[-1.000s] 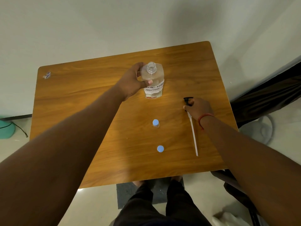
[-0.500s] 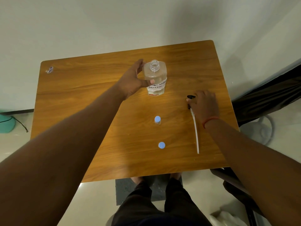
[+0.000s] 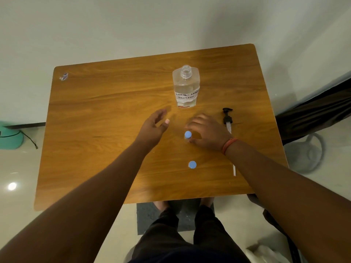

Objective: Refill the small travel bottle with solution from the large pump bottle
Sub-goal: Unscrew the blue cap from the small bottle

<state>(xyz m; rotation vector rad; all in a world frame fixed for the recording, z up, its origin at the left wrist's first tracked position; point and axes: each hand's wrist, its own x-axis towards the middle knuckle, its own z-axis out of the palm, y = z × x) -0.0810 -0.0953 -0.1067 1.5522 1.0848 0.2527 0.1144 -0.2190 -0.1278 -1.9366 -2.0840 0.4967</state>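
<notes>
The large clear bottle point(image 3: 186, 86) stands open-necked on the wooden table point(image 3: 106, 111), with a handwritten label and no pump. Its black pump point(image 3: 227, 117) lies to the right with its white tube running toward me under my right forearm. The small clear travel bottle point(image 3: 188, 135), blue-capped, stands in the middle of the table. My right hand point(image 3: 209, 132) curves round it, fingers behind and thumb in front, with a gap still showing. My left hand point(image 3: 154, 128) hovers open to the left of it, holding nothing.
A second blue round cap point(image 3: 192, 164) sits nearer me on the table. A small scrap point(image 3: 64, 76) lies at the far left corner. A teal object point(image 3: 10, 137) and a fan base point(image 3: 303, 152) stand on the floor beside the table.
My left hand let go of the large bottle and drew back toward me. My right hand left the pump and moved left to the small travel bottle.
</notes>
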